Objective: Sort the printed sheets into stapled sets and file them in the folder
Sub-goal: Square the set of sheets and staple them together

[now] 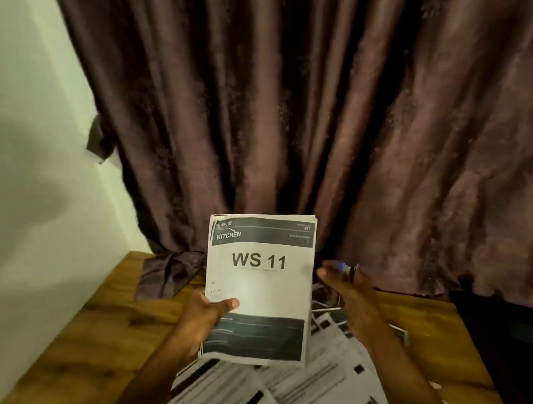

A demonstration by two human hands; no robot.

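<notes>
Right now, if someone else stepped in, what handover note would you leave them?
Left hand grips the WS 11 set upright by its lower left edge. Right hand hovers beside the set's right edge, holding a small blurred item I cannot identify. Loose printed sheets lie spread on the wooden table. No folder is visible. Left: sort and staple the loose sheets, then file everything.
</notes>
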